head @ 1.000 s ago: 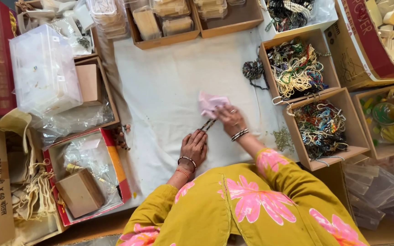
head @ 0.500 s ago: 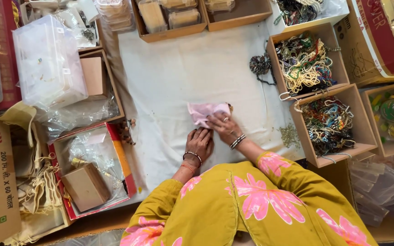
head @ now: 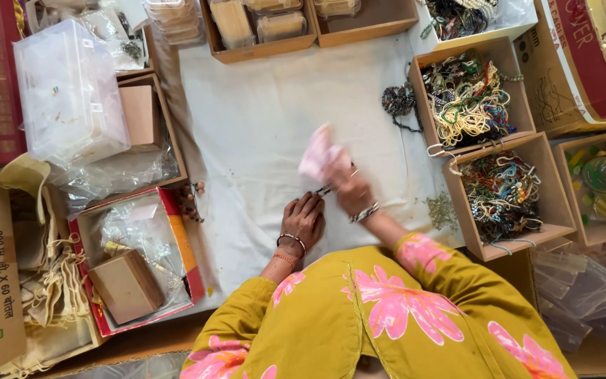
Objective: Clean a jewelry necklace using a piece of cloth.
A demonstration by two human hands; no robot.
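Two hands over white cloth (head: pixel 261 126), right hand (head: pixel 348 188) gripping blurred pink pouch (head: pixel 318 156), left hand (head: pixel 304 219) pinching small thin item, cardboard boxes of beaded bracelets (head: pixel 501 193) nearby

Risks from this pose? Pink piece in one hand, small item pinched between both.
1. The pink piece in the right hand is blurred, likely loosely held; it might slip onto the white cloth.
2. The small item between right and left hand is tiny; if dropped, it may be hard to find among the loose bits nearby.
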